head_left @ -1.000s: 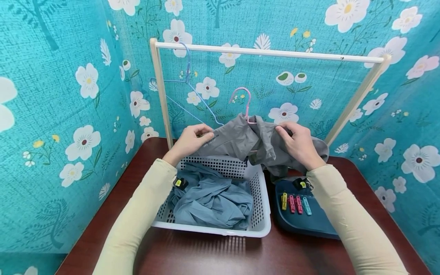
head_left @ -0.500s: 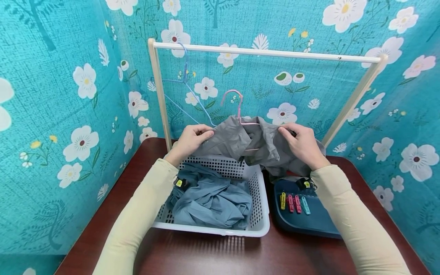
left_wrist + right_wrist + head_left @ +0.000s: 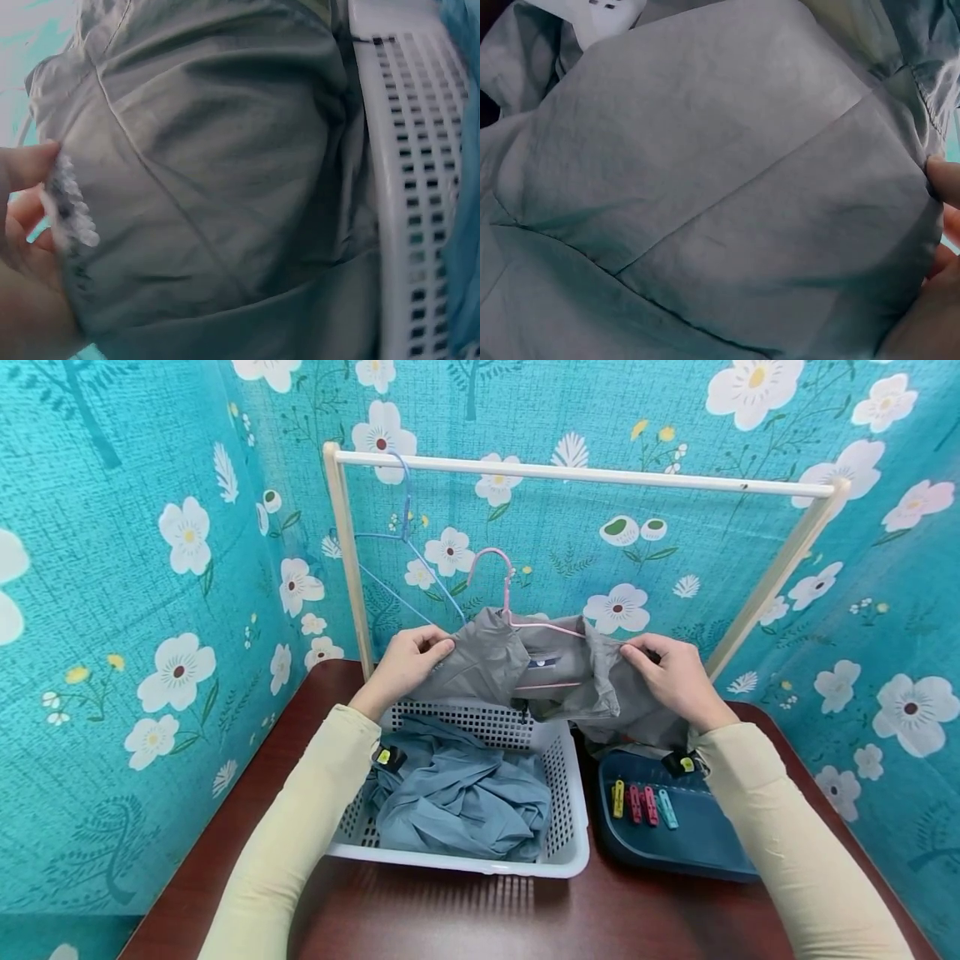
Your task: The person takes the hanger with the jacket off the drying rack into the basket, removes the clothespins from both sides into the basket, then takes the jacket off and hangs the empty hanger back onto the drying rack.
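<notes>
A grey jacket (image 3: 487, 660) with an open collar hangs between my two hands, draped over a pink hanger (image 3: 507, 581) whose hook rises above the neck. My left hand (image 3: 405, 664) pinches one shoulder between thumb and fingers; the left wrist view shows the grey cloth (image 3: 210, 165) with pale print beside the thumb. The other shoulder is pinched by my right hand (image 3: 675, 677), and its seamed fabric (image 3: 727, 172) fills the right wrist view. Most of the hanger's arms are hidden inside the jacket.
A white perforated basket (image 3: 573, 793) holds blue-grey cloth (image 3: 465, 802). On its right stands a dark blue tray (image 3: 705, 843) with several clothespins (image 3: 650, 806). Behind is a rack with a white rail (image 3: 585, 475), carrying a blue hanger (image 3: 407, 518) at its left end.
My hands have moved apart, mostly the right one rightward, spreading the jacket's collar wider. The pink hanger's hook has shifted left, and more of its arm and a neck label now show.
</notes>
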A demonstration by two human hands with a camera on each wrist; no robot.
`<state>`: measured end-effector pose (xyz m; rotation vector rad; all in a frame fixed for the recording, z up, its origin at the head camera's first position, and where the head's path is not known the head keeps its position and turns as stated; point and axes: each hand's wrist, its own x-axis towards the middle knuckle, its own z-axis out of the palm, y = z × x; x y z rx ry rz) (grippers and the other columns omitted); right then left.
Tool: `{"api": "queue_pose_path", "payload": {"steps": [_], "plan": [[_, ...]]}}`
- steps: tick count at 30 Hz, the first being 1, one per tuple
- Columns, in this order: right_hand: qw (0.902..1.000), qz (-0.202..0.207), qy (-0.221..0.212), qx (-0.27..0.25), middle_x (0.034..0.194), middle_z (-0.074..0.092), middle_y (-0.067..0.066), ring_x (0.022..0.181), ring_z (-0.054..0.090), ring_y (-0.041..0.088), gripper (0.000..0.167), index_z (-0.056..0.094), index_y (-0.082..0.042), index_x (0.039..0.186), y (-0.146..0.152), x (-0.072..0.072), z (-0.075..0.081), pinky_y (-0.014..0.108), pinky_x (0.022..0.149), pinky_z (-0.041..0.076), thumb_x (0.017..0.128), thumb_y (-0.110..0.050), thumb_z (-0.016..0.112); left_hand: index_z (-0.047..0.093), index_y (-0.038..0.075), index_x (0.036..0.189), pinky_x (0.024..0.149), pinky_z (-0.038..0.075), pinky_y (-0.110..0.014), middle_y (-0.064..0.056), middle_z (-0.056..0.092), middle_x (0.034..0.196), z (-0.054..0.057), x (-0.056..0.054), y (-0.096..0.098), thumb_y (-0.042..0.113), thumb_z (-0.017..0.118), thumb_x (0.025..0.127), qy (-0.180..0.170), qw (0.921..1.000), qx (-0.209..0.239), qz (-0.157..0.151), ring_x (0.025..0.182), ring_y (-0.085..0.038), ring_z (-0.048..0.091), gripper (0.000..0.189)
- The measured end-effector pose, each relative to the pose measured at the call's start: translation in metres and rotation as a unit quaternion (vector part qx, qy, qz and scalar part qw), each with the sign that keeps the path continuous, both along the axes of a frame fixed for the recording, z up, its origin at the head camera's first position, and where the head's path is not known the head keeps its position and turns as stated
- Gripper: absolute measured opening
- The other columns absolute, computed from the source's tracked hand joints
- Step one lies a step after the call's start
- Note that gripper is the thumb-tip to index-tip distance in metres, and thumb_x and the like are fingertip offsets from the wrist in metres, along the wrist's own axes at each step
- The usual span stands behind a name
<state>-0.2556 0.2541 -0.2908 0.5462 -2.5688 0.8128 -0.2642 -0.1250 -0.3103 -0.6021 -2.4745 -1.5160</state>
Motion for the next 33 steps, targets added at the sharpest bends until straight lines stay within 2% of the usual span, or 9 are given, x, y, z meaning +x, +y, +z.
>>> {"api": "queue_pose_path", "payload": {"steps": [4, 11, 17, 19, 24, 27, 30, 33], "plan": [[0.9999, 0.015, -0.007, 0.005, 0.089, 0.066, 0.005, 0.065, 0.051, 0.018, 0.028, 0.07, -0.011, 0.102, 0.0, 0.001, -0.002, 0.032, 0.058, 0.039, 0.098, -0.032, 0.052, 0.064, 0.013, 0.105, 0.06, 0.036, -0.034, -0.006, 0.05, 0.075, 0.004, 0.003, 0.006, 0.022, 0.049, 0.1, 0.023, 0.9989, -0.041, 0.004, 0.064, -0.022, 0.042, 0.019], [0.9991, 0.037, -0.017, 0.01, 0.089, 0.066, 0.003, 0.063, 0.05, 0.017, 0.026, 0.07, -0.012, 0.101, -0.001, 0.002, -0.004, 0.032, 0.056, 0.038, 0.098, -0.031, 0.052, 0.065, 0.012, 0.109, 0.058, 0.036, -0.033, -0.005, 0.052, 0.075, 0.004, 0.003, 0.012, 0.022, 0.049, 0.1, 0.036, 0.9984, -0.043, -0.011, 0.063, -0.021, 0.042, 0.02], [0.9986, 0.029, -0.044, -0.006, 0.09, 0.065, 0.004, 0.068, 0.051, 0.017, 0.027, 0.071, -0.013, 0.101, 0.006, 0.002, -0.006, 0.031, 0.058, 0.039, 0.097, -0.033, 0.053, 0.066, 0.013, 0.108, 0.063, 0.037, -0.034, -0.005, 0.056, 0.082, 0.005, 0.002, 0.008, 0.023, 0.05, 0.1, 0.023, 0.9993, -0.026, -0.017, 0.071, -0.021, 0.045, 0.02], [0.9988, 0.027, -0.04, -0.007, 0.091, 0.065, 0.004, 0.07, 0.052, 0.017, 0.025, 0.07, -0.012, 0.102, 0.006, 0.001, -0.006, 0.03, 0.059, 0.04, 0.097, -0.031, 0.054, 0.066, 0.012, 0.106, 0.063, 0.036, -0.034, -0.006, 0.055, 0.082, 0.004, 0.001, 0.008, 0.023, 0.05, 0.1, 0.02, 0.9995, -0.018, -0.018, 0.072, -0.021, 0.045, 0.02], [0.9992, 0.037, -0.001, -0.016, 0.104, 0.063, 0.008, 0.085, 0.057, 0.019, 0.022, 0.062, -0.007, 0.116, -0.002, 0.0, -0.006, 0.03, 0.067, 0.042, 0.098, -0.018, 0.053, 0.066, 0.01, 0.105, 0.065, 0.036, -0.034, -0.007, 0.055, 0.084, 0.005, 0.002, 0.009, 0.023, 0.05, 0.1, 0.02, 0.9996, 0.0, -0.018, 0.073, -0.022, 0.045, 0.02], [0.9982, 0.053, 0.014, -0.023, 0.111, 0.06, 0.011, 0.093, 0.056, 0.022, 0.024, 0.06, -0.005, 0.118, -0.007, 0.001, -0.005, 0.035, 0.073, 0.042, 0.1, -0.016, 0.048, 0.066, 0.009, 0.104, 0.066, 0.037, -0.033, -0.006, 0.056, 0.086, 0.007, 0.003, 0.012, 0.022, 0.05, 0.1, 0.023, 0.9997, 0.005, -0.012, 0.075, -0.021, 0.045, 0.02], [0.9979, 0.06, 0.011, -0.023, 0.113, 0.058, 0.012, 0.099, 0.054, 0.026, 0.03, 0.061, -0.004, 0.118, -0.011, 0.003, -0.004, 0.043, 0.079, 0.041, 0.102, -0.023, 0.043, 0.067, 0.009, 0.105, 0.065, 0.037, -0.033, -0.006, 0.058, 0.086, 0.01, 0.005, 0.015, 0.02, 0.051, 0.099, 0.025, 0.9997, 0.003, -0.001, 0.074, -0.021, 0.046, 0.02], [0.9988, 0.048, 0.009, 0.008, 0.118, 0.056, 0.016, 0.108, 0.049, 0.033, 0.04, 0.059, -0.004, 0.122, -0.018, 0.005, -0.004, 0.053, 0.089, 0.031, 0.1, -0.035, 0.046, 0.068, 0.009, 0.105, 0.065, 0.037, -0.033, -0.006, 0.059, 0.085, 0.012, 0.006, 0.018, 0.019, 0.053, 0.099, 0.027, 0.9996, 0.001, 0.005, 0.073, -0.02, 0.046, 0.019]]}}
